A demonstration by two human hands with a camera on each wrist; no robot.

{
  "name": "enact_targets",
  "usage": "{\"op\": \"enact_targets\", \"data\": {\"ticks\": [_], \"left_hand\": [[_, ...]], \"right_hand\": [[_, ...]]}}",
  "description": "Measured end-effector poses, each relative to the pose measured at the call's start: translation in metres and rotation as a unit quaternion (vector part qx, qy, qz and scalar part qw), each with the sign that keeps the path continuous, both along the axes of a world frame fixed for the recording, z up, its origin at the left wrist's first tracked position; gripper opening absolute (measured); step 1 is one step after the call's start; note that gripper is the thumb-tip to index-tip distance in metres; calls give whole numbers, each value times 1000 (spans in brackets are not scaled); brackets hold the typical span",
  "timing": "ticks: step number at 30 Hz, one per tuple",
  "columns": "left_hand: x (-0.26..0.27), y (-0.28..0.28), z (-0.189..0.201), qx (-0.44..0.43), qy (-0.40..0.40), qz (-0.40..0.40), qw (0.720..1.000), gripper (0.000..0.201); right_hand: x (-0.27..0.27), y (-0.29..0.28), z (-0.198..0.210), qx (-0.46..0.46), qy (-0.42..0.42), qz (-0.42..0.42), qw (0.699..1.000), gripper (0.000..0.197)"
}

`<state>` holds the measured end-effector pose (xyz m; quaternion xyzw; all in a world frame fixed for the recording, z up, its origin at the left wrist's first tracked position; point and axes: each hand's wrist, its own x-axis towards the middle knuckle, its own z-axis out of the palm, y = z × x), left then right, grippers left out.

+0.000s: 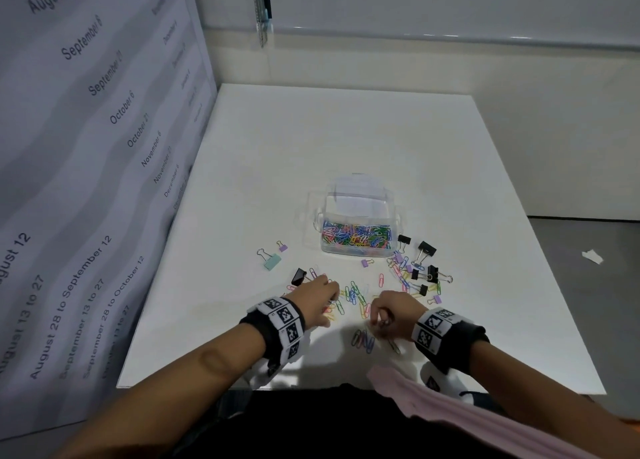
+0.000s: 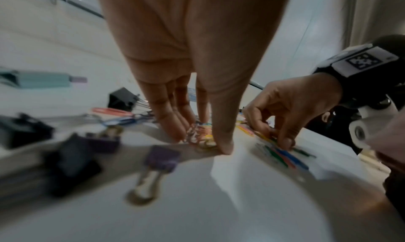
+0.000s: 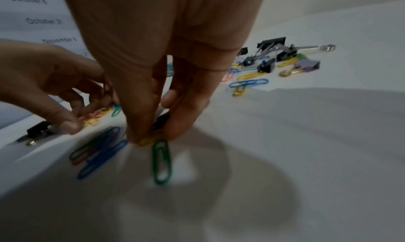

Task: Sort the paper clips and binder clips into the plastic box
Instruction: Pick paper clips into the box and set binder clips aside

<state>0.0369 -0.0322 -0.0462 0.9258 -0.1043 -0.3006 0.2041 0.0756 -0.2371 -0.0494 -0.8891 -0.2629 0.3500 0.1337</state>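
- In the head view, the plastic box (image 1: 356, 230) stood open in the middle of the white table (image 1: 311, 140), and its near compartment already held many coloured paper clips. Loose paper clips (image 1: 353, 294) lay in front of the box, black binder clips (image 1: 424, 268) lay to its right, and a mint binder clip (image 1: 272, 260) lay to its left. The left hand (image 1: 320, 297) and the right hand (image 1: 396, 315) were both low over the loose clips, close to each other
- In the left wrist view, the left hand (image 2: 192, 90) had its fingertips (image 2: 175, 133) and thumb drawn together on a small heap of clips (image 2: 200, 135) on the table. A purple binder clip (image 2: 157, 161) lay just beside it, blurred
- In the right wrist view, the right hand (image 3: 162, 72) pinched a yellow paper clip (image 3: 146, 141) between thumb and fingers, at the table surface. A green paper clip (image 3: 161, 162) lay just below it, and blue paper clips (image 3: 103, 152) lay to the left
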Motion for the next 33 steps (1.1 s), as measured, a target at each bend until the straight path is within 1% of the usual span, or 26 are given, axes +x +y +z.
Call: {"op": "enact_targets", "data": {"ticks": [2,5,7,8,10,12,13,14,15,17,19,21,23,24,26,28,31,32,33], "left_hand": [[6,-10,0,-18,-2,15,1000,43],[15,-18,0,-43,-18,48,998,40],[19,-19,0,-62,-27,72,995,46],[20,-17,1,-69,-30,81,994,51],[20,-15,1,-70,-32,87,993,66],[19,-12,0,-49,-29,74,996,82],[18,-11,-1,-37,-28,63,997,89],[17,-12,-3,-29,-26,52,998,93],[17,-13,-4,-25,-24,41,999,95],[17,-17,-6,-25,-22,22,999,94],[17,-21,-7,-35,-20,10,999,89],[17,-24,-7,-50,-16,7,999,79],[16,-25,-7,-71,-16,9,997,69],[15,-24,-7,-80,-18,11,997,68],[15,-23,-7,-84,-29,17,996,75],[15,-21,-6,-74,-50,28,996,83],[14,-18,-6,-53,-65,46,995,91],[14,-17,-6,-45,-62,51,996,92],[14,-18,-6,-37,-59,54,996,92]], "right_hand": [[4,7,1,14,10,-24,1000,25],[9,16,3,51,-6,-67,996,15],[13,17,5,70,-24,-88,993,15],[14,16,6,78,-31,-91,992,19],[14,10,11,75,-24,-73,994,31],[7,6,13,28,4,-17,999,42],[1,6,12,-6,19,21,1000,42],[-5,7,11,-35,27,51,998,36],[-9,8,10,-53,31,71,996,32],[-13,12,8,-76,38,77,993,38],[-10,18,7,-66,32,74,995,38],[-3,24,5,-44,23,68,996,33],[6,25,2,-26,17,37,999,25],[11,24,2,-20,17,16,1000,24],[19,21,2,0,15,-13,1000,35],[25,17,5,29,-12,-35,999,41],[31,13,7,50,-46,-63,996,35],[32,12,6,46,-48,-76,995,41],[32,11,6,39,-46,-83,995,55]]}}
